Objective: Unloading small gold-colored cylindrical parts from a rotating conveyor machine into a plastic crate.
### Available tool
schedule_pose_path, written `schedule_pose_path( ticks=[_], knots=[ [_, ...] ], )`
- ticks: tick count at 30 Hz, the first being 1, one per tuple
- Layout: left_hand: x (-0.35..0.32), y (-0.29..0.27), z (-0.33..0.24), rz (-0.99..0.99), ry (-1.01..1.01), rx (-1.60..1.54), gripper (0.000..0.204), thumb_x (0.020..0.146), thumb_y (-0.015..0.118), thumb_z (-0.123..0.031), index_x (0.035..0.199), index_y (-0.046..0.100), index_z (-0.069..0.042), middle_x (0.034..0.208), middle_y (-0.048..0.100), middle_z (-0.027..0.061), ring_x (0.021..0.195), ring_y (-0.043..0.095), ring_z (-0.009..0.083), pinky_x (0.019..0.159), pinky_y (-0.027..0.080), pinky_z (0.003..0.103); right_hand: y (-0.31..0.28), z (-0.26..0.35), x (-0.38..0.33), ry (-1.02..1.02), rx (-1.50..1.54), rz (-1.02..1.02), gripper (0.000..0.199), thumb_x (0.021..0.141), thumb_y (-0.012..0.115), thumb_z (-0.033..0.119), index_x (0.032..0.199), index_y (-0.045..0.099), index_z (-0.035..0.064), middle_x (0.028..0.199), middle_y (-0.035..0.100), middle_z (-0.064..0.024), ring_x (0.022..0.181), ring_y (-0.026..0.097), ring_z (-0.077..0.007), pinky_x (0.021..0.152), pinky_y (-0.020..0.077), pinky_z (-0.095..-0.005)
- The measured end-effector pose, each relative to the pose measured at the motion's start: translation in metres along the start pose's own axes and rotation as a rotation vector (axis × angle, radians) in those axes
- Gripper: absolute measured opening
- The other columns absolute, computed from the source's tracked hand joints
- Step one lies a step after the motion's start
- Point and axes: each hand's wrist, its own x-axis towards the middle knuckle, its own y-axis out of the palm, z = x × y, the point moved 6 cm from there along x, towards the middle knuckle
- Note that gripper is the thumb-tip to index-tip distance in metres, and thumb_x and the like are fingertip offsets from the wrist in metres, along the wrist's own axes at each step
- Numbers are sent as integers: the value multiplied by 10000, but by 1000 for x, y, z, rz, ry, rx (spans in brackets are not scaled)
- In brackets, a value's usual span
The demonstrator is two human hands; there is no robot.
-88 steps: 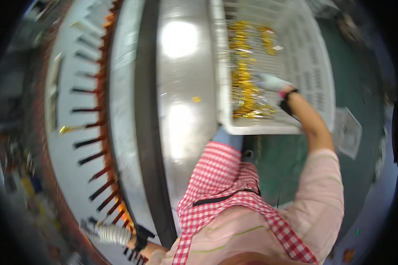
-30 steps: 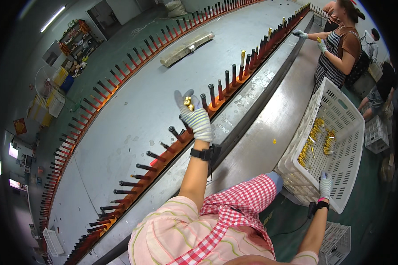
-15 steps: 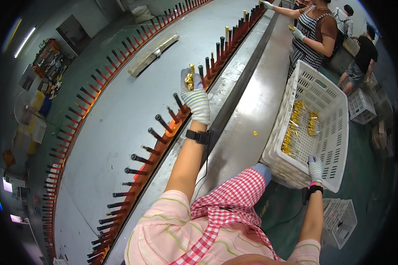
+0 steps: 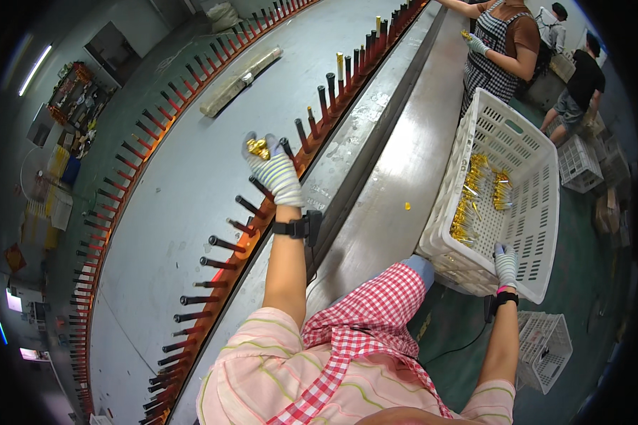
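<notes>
My left hand, in a striped grey glove, reaches over the rail at the edge of the round grey surface. Its fingers curl around several small shiny gold pieces of a kind I cannot make out. Just beside the fingers stands a black-topped red post, one of a long row. To my right, the gloved right hand grips the near rim of a white plastic crate. Bunches of gold-topped pieces with thin pale ends lie inside it.
A metal bench runs between me and the posts, with a small yellow scrap on it. A long pale wrapped bar lies on the round surface. Another person in a checked apron works ahead. White crates stand on the floor.
The posts have shifted nearer and to the left. My left hand has moved the same way, and the gold piece upright at its fingers no longer shows. My right hand stays on the crate.
</notes>
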Motion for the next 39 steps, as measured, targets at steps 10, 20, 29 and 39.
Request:
schedule_pose_path(
  ticks=[10, 20, 29, 39],
  knots=[
    [-10, 55, -62, 315, -4, -507, 271, 864, 632, -34, 1118, 547, -74, 1003, 597, 46, 859, 567, 118, 793, 479, 237, 5, -25, 10, 12, -49, -15, 398, 871, 524, 350, 983, 667, -4, 920, 661, -221, 887, 625, -369, 812, 469, -419],
    [-13, 141, 1, 84, -76, -248, 307, 860, 600, -49, 1144, 495, -4, 1017, 584, 102, 878, 571, 175, 791, 482, 290, -3, -11, 7, 73, -70, 19, 415, 865, 522, 374, 1001, 663, 8, 995, 649, -223, 947, 605, -385, 842, 462, -420],
    [-3, 106, -19, 130, -23, -157, 445, 858, 552, 3, 1267, 381, -38, 943, 517, 63, 797, 523, 144, 725, 486, 283, -7, -18, 14, 114, -109, 27, 429, 860, 516, 390, 1042, 654, 27, 1025, 639, -224, 982, 590, -390, 865, 454, -427],
    [-118, 90, -156, 1036, -811, -987, 519, 893, 615, -181, 1331, 372, -46, 1046, 605, 68, 1125, 548, 228, 920, 466, 312, -20, 37, -12, -248, 241, -371, 357, 862, 593, 251, 1115, 581, -2, 1101, 611, -174, 1009, 575, -315, 909, 433, -385]
  ],
)
